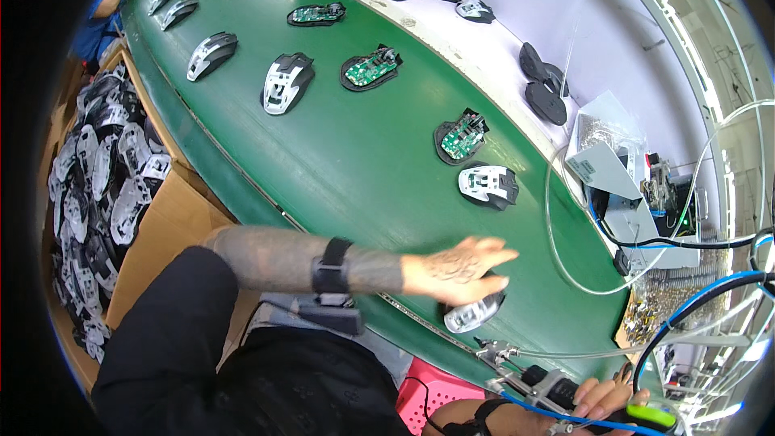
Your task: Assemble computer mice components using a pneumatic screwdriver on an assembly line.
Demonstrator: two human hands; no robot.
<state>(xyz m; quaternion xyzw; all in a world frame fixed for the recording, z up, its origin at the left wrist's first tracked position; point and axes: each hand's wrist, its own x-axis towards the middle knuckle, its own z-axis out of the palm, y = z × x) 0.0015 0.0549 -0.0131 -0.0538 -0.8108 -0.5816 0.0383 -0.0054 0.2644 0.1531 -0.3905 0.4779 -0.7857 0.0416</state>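
Observation:
My left hand (464, 269) reaches over the green conveyor belt (347, 161), its fingers stretched out. Just below its thumb lies a grey and black computer mouse shell (474, 314), partly covered by the hand; whether they touch I cannot tell. At the lower right, my right hand (601, 398) has its fingers curled beside a metal and black fixture (533, 379) with hoses. Dark material and a bright green piece (651, 414) show by those fingers, but what they grip is hidden. Ahead of my left hand are a white and black mouse shell (488, 185) and a mouse base with a green circuit board (462, 137).
More mouse shells (287, 83) and circuit-board bases (370, 68) run along the belt. A cardboard box (173, 218) full of shells stands at left. Black mouse parts (545, 102) lie on the white side ledge. Hoses and cables (710, 291) hang at right. A pink perforated stool (432, 400) is below.

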